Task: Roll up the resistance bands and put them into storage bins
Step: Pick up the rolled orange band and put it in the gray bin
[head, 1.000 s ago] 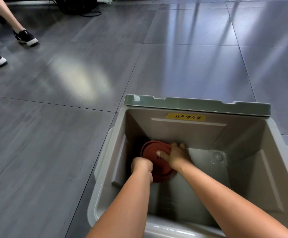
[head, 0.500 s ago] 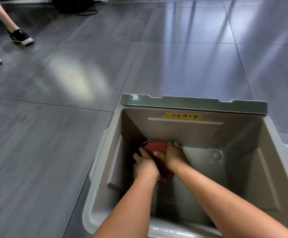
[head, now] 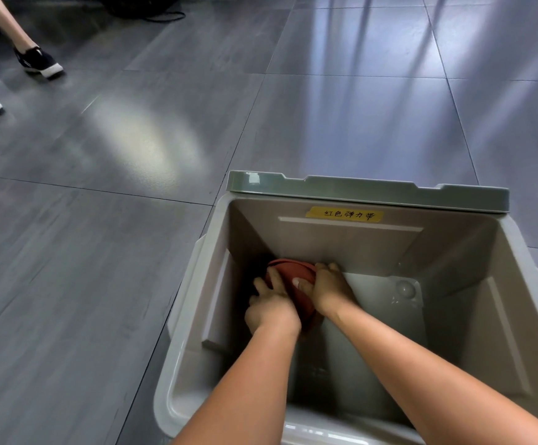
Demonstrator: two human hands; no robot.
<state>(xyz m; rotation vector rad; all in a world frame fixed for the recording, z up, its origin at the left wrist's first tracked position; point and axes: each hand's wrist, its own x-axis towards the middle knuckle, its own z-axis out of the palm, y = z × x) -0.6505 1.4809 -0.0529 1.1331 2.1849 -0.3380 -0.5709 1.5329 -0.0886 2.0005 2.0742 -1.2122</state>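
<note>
1. Head view, the bin: a grey bin (head: pixel 453 316) fills the lower right of the frame, open at the top. It stands on a dark tiled floor (head: pixel 116 300).
2. A grey-green lid (head: pixel 367 192) stands along the bin's far rim. Just below it a yellow label (head: pixel 344 215) with handwritten characters is stuck to the far inner wall.
3. The band (head: pixel 295 273), a red roll, sits low inside the bin, a little below mid-frame. It is in the bottom's far left corner, touching or almost touching the far wall. It seems tilted up on its edge rather than lying flat.
4. Both bare forearms come in from the bottom edge of the frame and reach down into the bin, one on each side of the roll.
5. The left hand (head: pixel 272 311) is on the roll's left side. Its fingers are spread and laid over the red surface. The grip looks loose, pressing rather than clasping, though the shadowed corner makes this hard to judge.
6. The right hand (head: pixel 328 293) is on the roll's right side. Its fingers are hooked over the far edge and the thumb lies on the near face, so this grip is clamped on the band.
7. In the upper left of the frame another person's lower leg and two dark shoes with white soles (head: pixel 39 62) are on the floor, well apart from the bin.
8. A dark cable (head: pixel 152 16) lies at the top edge, left of centre.
</note>
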